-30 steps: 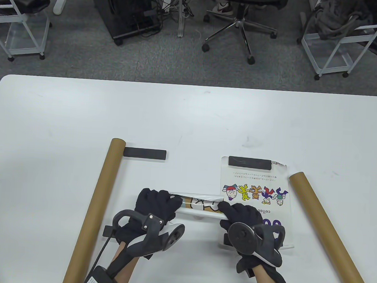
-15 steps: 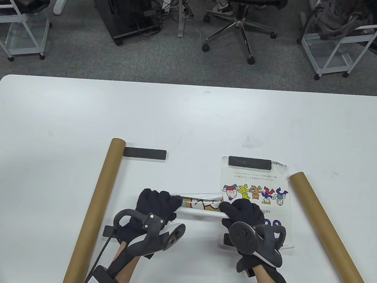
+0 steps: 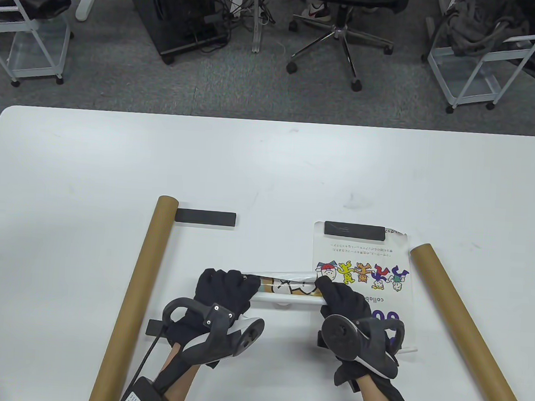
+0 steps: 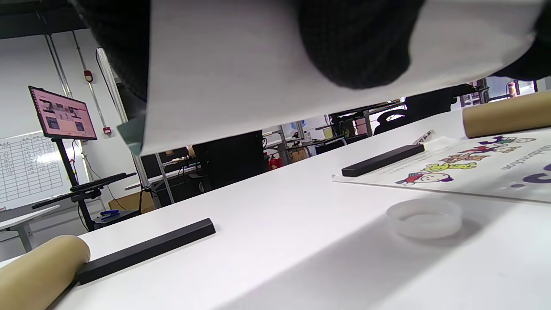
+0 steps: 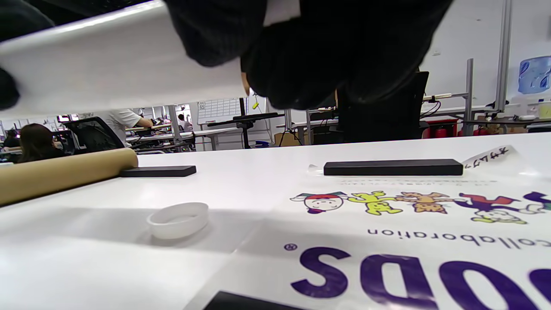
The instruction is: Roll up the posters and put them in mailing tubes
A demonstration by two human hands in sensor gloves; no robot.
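Near the desk's (image 3: 93, 153) front edge, I have both hands on a rolled poster (image 3: 284, 291) that lies crosswise and is lifted clear of the surface. My left hand (image 3: 223, 288) curls its fingers around the roll's left end, and my right hand (image 3: 343, 300) wraps the right end; the wrist views show gloved fingers (image 4: 353, 47) bent over the white paper from above. Under the roll, a small translucent white end cap (image 4: 424, 217) sits on the desk, just left of a flat poster (image 3: 363, 269).

That flat poster with cartoon figures and purple lettering lies on the right half of the desk, towards the front. Its far edge is pinned by a black bar weight (image 3: 354, 229), and another dark bar shows at its near edge, mostly hidden beneath my right hand.

One brown cardboard mailing tube (image 3: 135, 292) runs from mid-desk to the front edge on the left of my hands. A second mailing tube (image 3: 468, 330) slants towards the front right corner, just beside the flat poster. A second black bar weight (image 3: 206, 217) lies alone, touching the far end of the left tube.
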